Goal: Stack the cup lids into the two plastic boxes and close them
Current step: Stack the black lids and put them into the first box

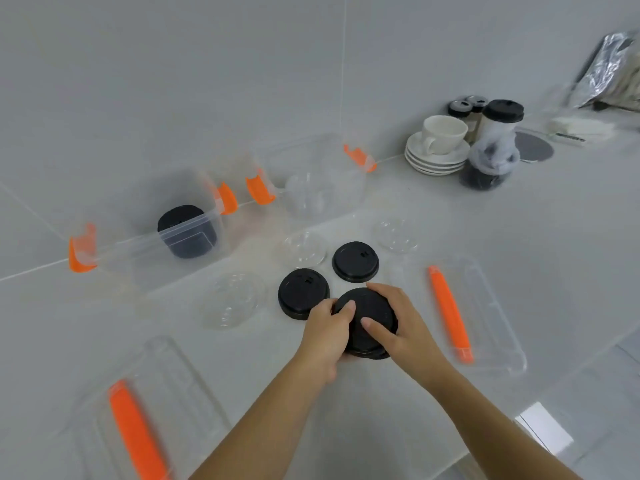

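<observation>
Both my hands grip a stack of black cup lids (369,308) near the counter's front: my left hand (329,332) on its left side, my right hand (398,323) on its right. Two more black lids lie flat just beyond, one at the left (299,292) and one further back (355,261). Three clear lids (232,299) (304,249) (396,233) lie around them. The left plastic box (138,251) stands open against the wall with black lids (187,230) inside. The right plastic box (349,181) holds clear lids (306,195).
Two clear box covers with orange handles lie flat: one at the front left (166,382), one at the right (491,306). At the back right stand a white cup on stacked saucers (438,150), a bagged stack of lidded cups (491,150) and a foil bag (613,71).
</observation>
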`<control>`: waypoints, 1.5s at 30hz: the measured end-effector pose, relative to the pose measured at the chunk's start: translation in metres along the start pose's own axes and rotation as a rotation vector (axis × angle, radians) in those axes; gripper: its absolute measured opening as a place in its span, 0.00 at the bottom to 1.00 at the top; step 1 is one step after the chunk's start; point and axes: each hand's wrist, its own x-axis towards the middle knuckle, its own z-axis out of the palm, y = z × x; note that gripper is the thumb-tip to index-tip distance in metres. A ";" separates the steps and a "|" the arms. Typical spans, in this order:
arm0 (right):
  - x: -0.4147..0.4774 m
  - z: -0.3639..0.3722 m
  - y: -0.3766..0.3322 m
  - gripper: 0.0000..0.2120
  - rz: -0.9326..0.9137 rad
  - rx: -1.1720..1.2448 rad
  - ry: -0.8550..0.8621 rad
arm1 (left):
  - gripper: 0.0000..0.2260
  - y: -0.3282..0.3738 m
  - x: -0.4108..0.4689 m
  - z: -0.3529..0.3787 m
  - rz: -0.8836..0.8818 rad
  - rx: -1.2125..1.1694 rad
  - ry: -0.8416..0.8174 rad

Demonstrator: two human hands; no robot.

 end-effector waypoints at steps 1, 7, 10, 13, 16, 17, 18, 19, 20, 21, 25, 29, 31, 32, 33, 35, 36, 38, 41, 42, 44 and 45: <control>0.000 -0.002 0.003 0.22 0.009 -0.002 0.007 | 0.11 0.000 0.002 0.004 -0.011 0.017 0.010; 0.001 -0.010 0.023 0.21 0.060 -0.009 0.022 | 0.12 -0.006 0.015 0.027 -0.005 0.172 0.071; 0.002 -0.012 0.031 0.21 0.074 -0.032 -0.002 | 0.13 -0.014 0.021 0.033 0.056 0.284 0.119; 0.004 -0.013 0.034 0.21 0.085 -0.052 -0.019 | 0.17 -0.020 0.027 0.037 0.072 0.390 0.143; 0.006 -0.013 0.036 0.21 0.092 -0.063 -0.036 | 0.19 -0.022 0.030 0.038 0.067 0.462 0.179; 0.007 -0.013 0.037 0.21 0.092 -0.071 -0.045 | 0.19 -0.022 0.031 0.038 0.059 0.479 0.185; 0.008 -0.012 0.037 0.21 0.090 -0.085 -0.054 | 0.19 -0.023 0.032 0.038 0.047 0.493 0.189; 0.009 -0.012 0.038 0.21 0.089 -0.101 -0.064 | 0.19 -0.024 0.033 0.037 0.034 0.502 0.190; 0.010 -0.012 0.037 0.21 0.092 -0.112 -0.075 | 0.19 -0.024 0.033 0.036 0.023 0.503 0.187; 0.011 -0.012 0.037 0.22 0.099 -0.118 -0.092 | 0.19 -0.024 0.033 0.035 0.010 0.493 0.187; 0.017 -0.009 0.035 0.30 0.175 -0.178 -0.185 | 0.21 -0.021 0.033 0.033 -0.067 0.443 0.194; 0.022 -0.003 0.033 0.33 0.232 -0.301 -0.204 | 0.20 -0.014 0.034 0.029 -0.205 0.272 0.147; 0.024 -0.001 0.032 0.34 0.267 -0.334 -0.210 | 0.20 -0.010 0.034 0.026 -0.250 0.182 0.116; 0.025 -0.001 0.032 0.34 0.290 -0.316 -0.219 | 0.21 -0.010 0.034 0.026 -0.256 0.160 0.109; 0.025 0.000 0.032 0.33 0.315 -0.277 -0.224 | 0.21 -0.009 0.033 0.026 -0.259 0.143 0.108; 0.025 0.001 0.031 0.32 0.351 -0.202 -0.214 | 0.22 -0.011 0.032 0.026 -0.267 0.109 0.108; 0.025 0.001 0.031 0.32 0.353 -0.190 -0.208 | 0.21 -0.011 0.032 0.026 -0.273 0.095 0.106; 0.026 0.000 0.032 0.31 0.330 -0.192 -0.204 | 0.20 -0.012 0.031 0.025 -0.287 0.055 0.096; 0.027 0.000 0.032 0.31 0.292 -0.139 -0.197 | 0.18 -0.011 0.028 0.023 -0.296 -0.022 0.104; 0.027 0.001 0.032 0.31 0.289 -0.119 -0.186 | 0.17 -0.012 0.027 0.022 -0.293 -0.031 0.110; 0.027 0.002 0.032 0.32 0.301 -0.078 -0.155 | 0.17 -0.013 0.026 0.021 -0.287 -0.034 0.114; 0.027 0.002 0.032 0.32 0.306 -0.054 -0.144 | 0.17 -0.012 0.026 0.020 -0.277 -0.032 0.113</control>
